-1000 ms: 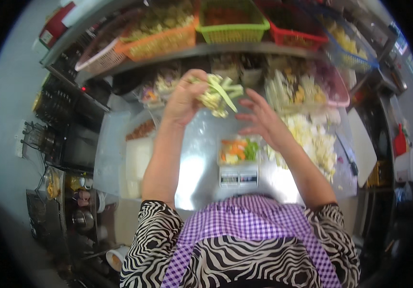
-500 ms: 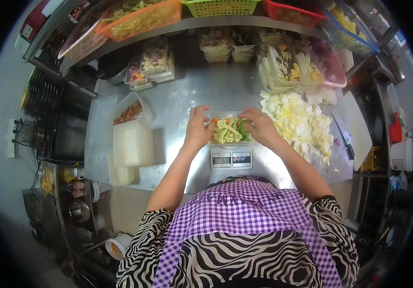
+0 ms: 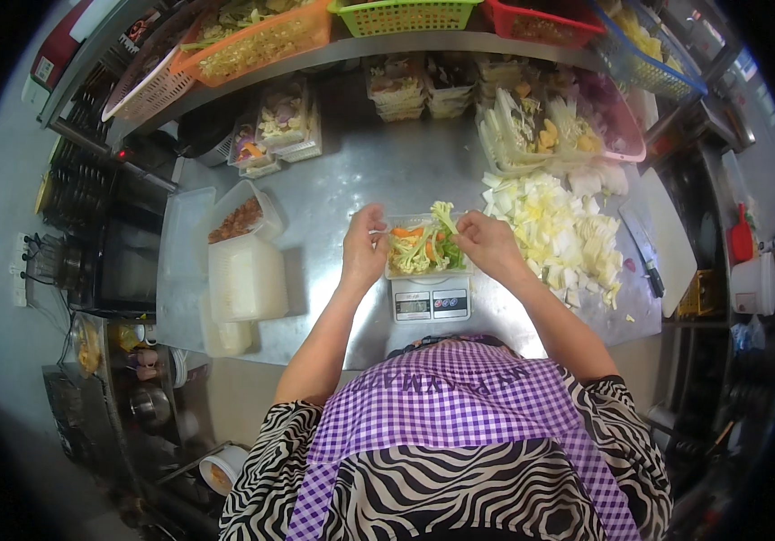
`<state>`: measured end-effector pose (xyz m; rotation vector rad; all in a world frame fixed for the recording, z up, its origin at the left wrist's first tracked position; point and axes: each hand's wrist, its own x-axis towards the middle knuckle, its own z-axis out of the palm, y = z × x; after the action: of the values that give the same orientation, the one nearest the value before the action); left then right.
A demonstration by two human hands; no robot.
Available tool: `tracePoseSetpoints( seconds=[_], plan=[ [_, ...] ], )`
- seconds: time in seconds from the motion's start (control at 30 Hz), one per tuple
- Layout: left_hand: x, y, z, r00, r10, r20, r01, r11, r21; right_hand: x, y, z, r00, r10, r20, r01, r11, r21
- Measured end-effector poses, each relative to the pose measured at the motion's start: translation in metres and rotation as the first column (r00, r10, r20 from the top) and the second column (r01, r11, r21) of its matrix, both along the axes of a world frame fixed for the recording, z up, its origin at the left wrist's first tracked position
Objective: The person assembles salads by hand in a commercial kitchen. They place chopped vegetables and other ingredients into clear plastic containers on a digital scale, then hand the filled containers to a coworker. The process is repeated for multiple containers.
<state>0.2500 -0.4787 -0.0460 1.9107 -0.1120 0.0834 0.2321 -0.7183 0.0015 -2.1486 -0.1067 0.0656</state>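
A clear plastic tray [image 3: 393, 272] of cut vegetables sits on a small kitchen scale [image 3: 432, 300] in front of me. Inside it lie pale cauliflower pieces [image 3: 417, 258], orange carrot slices [image 3: 405, 233] and green leafy bits [image 3: 448, 251]. My right hand [image 3: 487, 243] is at the tray's right side, pinching a cauliflower floret [image 3: 442, 214] that stands up above the far rim. By the left rim is my left hand [image 3: 367, 248], its fingers loosely curled and apart with nothing seen in them; whether it touches the tray is unclear.
Chopped white-yellow cabbage [image 3: 554, 230] is heaped at the right, beside a knife [image 3: 644, 252] and white cutting board [image 3: 671, 243]. At the left stand a white tub [image 3: 246, 279] and a container of brown pieces [image 3: 261, 212]. Filled trays [image 3: 396, 86] line the back under a shelf of baskets [image 3: 261, 45].
My right hand has lifted a cauliflower floret up from the vegetables. My left hand has drawn slightly away from the tray's contents, and more carrot shows.
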Motion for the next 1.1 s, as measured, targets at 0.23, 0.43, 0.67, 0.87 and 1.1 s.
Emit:
tracePoseSetpoints(
  seconds=[0.23, 0.43, 0.67, 0.87, 1.1],
  plan=[
    [0.009, -0.010, 0.037, 0.950, 0.032, 0.311, -0.059, 0.995, 0.077, -0.011, -0.006, -0.020, 0.990, 0.059, 0.131, -0.039, 0.987, -0.153],
    [-0.013, -0.015, 0.010, 0.999, 0.008, 0.053, -0.002, 0.994, -0.110, -0.014, -0.009, -0.020, 0.991, 0.068, 0.113, -0.048, 0.984, -0.173],
    [-0.019, 0.002, 0.011, 0.931, -0.253, 0.262, 0.159, 0.929, 0.333, -0.012, -0.016, -0.015, 0.989, 0.002, 0.148, 0.020, 0.989, -0.148],
    [-0.026, 0.001, 0.020, 0.983, -0.147, 0.109, 0.114, 0.957, 0.265, -0.010, -0.020, -0.020, 0.988, 0.030, 0.150, -0.008, 0.990, -0.143],
    [-0.045, 0.061, -0.053, 0.988, 0.148, -0.043, -0.097, 0.817, 0.569, -0.013, -0.030, -0.017, 0.992, -0.040, 0.120, 0.052, 0.995, -0.091]
  ],
)
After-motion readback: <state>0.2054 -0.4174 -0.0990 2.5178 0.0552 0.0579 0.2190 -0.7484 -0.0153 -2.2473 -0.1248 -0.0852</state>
